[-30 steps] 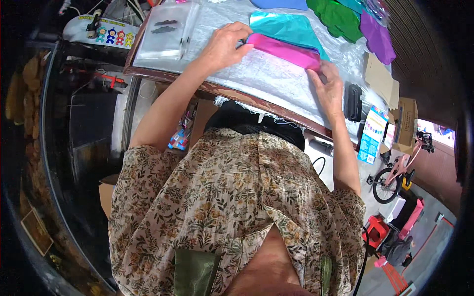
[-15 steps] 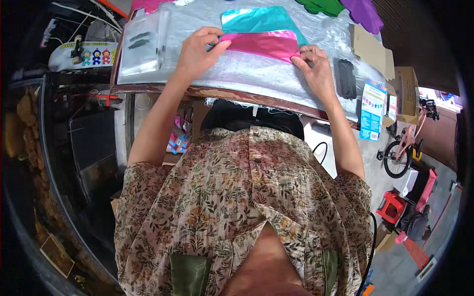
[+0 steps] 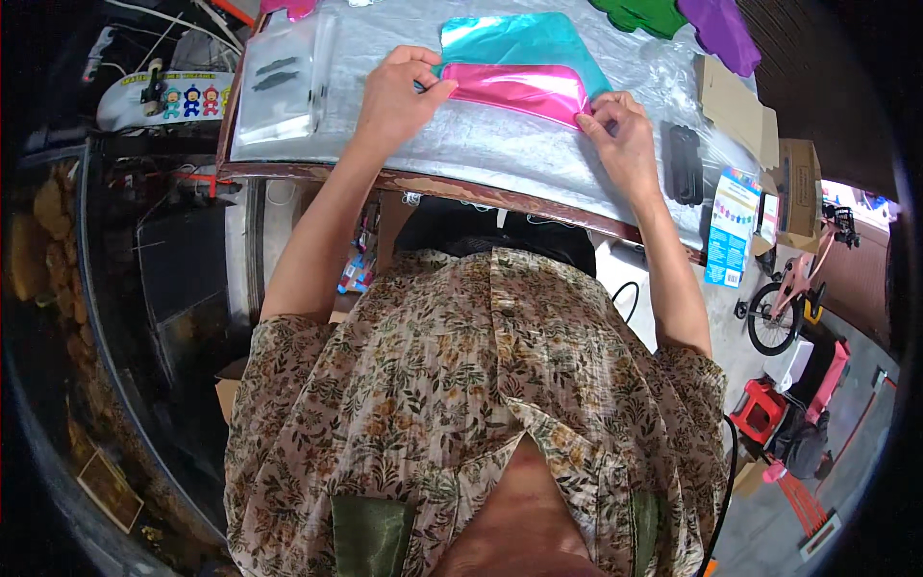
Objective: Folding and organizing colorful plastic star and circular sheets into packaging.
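On the table lies a shiny teal foil sheet with a pink foil strip along its near edge. Whether the pink is the teal sheet's folded-over back or a separate piece, I cannot tell. My left hand pinches the left end of the strip between thumb and fingers. At the strip's lower right corner, my right hand is closed in a pinch, fingers curled. Between the hands the strip is stretched fairly flat, its near edge sloping down toward the right.
A silvery covering spreads over the table. Clear plastic sleeves lie left, a black case and a blue-white printed package right. Green foil, purple foil and flattened cardboard are at the far right.
Both hands keep their pinch at the two ends of the pink strip. The strip looks slightly flatter and smoother. The whole view has shifted a little.
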The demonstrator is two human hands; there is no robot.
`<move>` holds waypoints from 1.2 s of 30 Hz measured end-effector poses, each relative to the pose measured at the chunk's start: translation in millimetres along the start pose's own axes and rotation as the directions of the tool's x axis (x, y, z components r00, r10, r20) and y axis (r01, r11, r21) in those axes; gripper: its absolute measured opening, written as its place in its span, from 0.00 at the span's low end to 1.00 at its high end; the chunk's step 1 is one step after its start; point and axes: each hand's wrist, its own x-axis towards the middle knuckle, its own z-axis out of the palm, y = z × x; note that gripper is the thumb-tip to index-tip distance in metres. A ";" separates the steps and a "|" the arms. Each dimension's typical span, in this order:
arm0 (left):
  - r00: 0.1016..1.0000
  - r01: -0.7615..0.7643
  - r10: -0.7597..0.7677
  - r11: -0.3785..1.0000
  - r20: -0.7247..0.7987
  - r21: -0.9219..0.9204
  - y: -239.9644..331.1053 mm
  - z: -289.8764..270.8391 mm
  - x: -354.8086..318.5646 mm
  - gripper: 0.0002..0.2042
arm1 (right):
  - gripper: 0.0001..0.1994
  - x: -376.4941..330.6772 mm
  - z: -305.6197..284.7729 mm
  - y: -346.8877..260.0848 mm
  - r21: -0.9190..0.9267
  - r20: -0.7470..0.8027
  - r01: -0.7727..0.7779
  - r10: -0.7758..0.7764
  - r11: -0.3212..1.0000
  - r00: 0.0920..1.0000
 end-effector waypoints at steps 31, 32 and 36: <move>0.990 0.025 -0.057 0.972 -0.131 -0.235 2.7 -21.5 1.8 0.09 | 0.40 -29.1 1.1 -30.1 -0.203 0.382 0.375 -0.280 0.904 0.881; 0.989 -0.080 0.062 0.987 -0.134 -0.139 18.9 -15.9 2.2 0.08 | 0.40 -28.3 1.3 -30.3 -0.202 0.379 0.375 -0.281 0.905 0.882; 0.944 -0.315 0.322 0.945 -0.071 0.092 62.9 29.7 3.0 0.08 | 0.40 -30.4 3.2 -33.5 -0.169 0.371 0.363 -0.282 0.916 0.885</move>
